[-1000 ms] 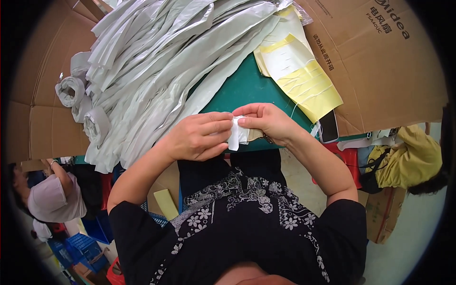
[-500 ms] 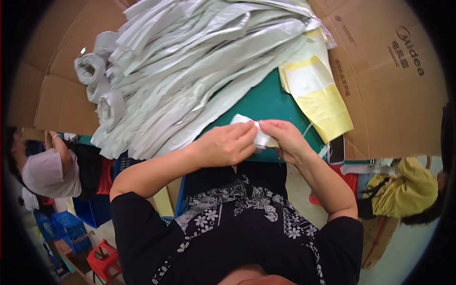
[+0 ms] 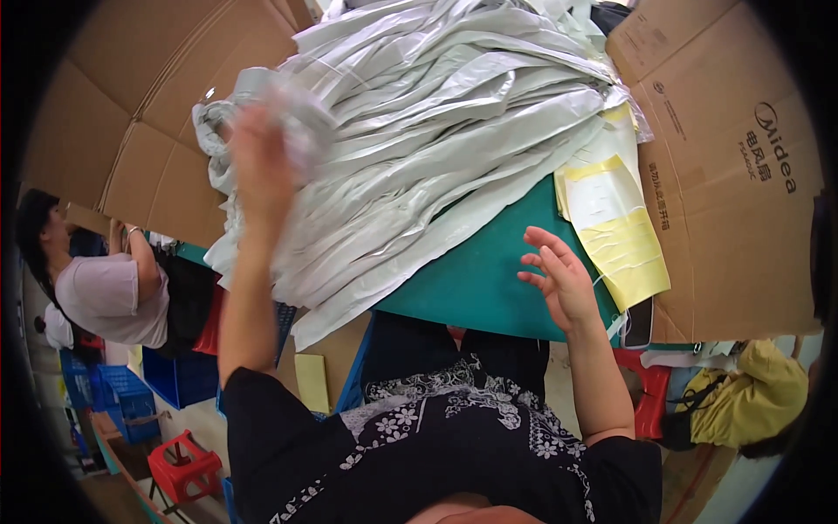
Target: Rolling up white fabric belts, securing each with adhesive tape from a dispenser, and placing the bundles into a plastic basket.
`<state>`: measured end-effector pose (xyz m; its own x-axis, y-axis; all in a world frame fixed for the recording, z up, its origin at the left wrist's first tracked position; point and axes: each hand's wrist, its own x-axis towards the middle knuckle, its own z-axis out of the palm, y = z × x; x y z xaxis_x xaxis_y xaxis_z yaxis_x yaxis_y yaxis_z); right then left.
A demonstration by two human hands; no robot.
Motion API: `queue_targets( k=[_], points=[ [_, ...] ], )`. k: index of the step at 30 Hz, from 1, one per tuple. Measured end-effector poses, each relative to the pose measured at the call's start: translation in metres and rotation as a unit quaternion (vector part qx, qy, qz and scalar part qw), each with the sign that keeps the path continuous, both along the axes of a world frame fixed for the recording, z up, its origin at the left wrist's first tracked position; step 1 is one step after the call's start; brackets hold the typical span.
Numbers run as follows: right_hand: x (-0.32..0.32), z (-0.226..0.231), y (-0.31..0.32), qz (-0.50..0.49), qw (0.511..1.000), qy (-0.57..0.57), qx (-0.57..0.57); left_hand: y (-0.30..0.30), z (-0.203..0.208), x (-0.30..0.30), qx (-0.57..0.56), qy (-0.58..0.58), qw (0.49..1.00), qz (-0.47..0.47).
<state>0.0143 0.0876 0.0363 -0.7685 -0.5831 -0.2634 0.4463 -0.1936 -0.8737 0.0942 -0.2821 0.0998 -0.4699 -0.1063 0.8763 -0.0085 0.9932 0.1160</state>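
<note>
My left hand is raised over the far left of the table, smeared by motion. A blurred whitish roll of thin plastic moves along with it and appears to be in its grip. Close by the hand lie other white rolls, partly hidden behind it. My right hand hovers above the green table top, fingers spread and holding nothing. Long white plastic strips lie in a thick, creased heap across the table. Right of them is a yellow-and-white sheet, nearest my right hand.
Brown cardboard walls stand at the left and right of the table. A dark phone-like object lies at the right edge. Blue crates and a red stool stand lower left. One person sits on each side.
My hands have parted from the small white piece they held together. The left swung up and left to the rolls; the right opened and stayed near the table's right side. The view shifted slightly.
</note>
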Motion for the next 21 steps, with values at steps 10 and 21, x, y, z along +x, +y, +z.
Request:
queue_targets(
  k=[10,21],
  points=[
    [0.006,-0.029,0.024,-0.066,0.995,0.027,0.076,-0.251,0.071,-0.035,0.131,-0.318,0.834,0.432],
    [-0.026,0.002,0.055,-0.024,0.872,0.337,0.354,0.059,0.021,0.012,0.159,-0.524,0.833,-0.083]
  ],
)
